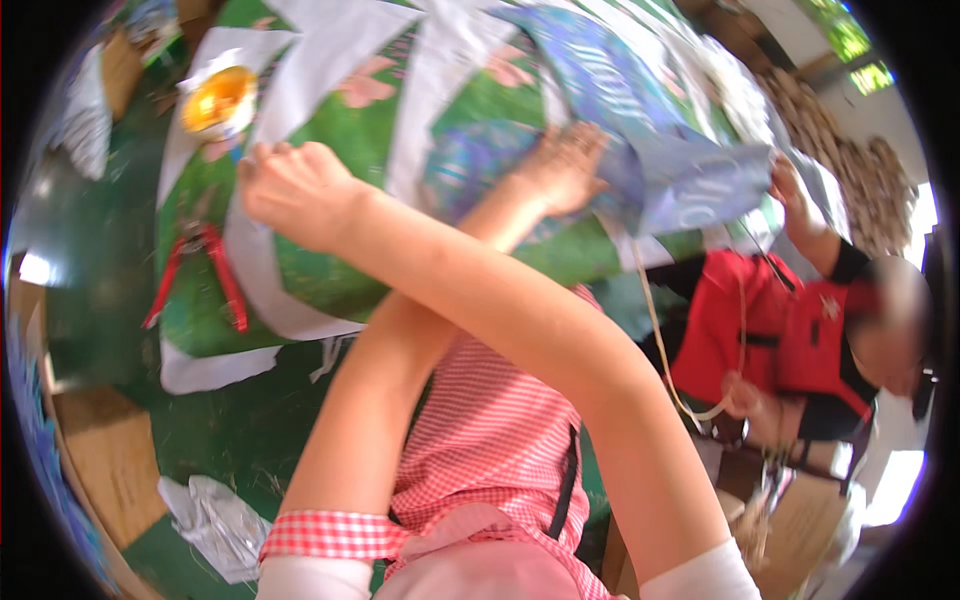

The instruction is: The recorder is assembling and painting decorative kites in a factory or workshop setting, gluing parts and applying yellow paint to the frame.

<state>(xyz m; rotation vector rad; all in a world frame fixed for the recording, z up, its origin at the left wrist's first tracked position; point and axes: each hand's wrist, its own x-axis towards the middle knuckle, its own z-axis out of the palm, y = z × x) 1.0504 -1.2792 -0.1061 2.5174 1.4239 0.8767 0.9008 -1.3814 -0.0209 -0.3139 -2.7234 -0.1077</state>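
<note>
Crosswise, the forearms overlapped: the right hand (290,190), fisted, pinned the white strip (250,270) at left, while the left hand (565,165) lay spread flat on the patterned sheet (660,170).

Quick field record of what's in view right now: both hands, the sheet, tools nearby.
arms: crossed over each other
left hand: flat, pressing on the blue part of the sheet
right hand: fist closed on a white edge of the sheet
sheet: large, green, white and blue, spread on the green surface
pliers: red handles, lying by the right hand
tape roll: yellow, at the sheet's far edge
co-worker: red top, holding the sheet's other side
</note>
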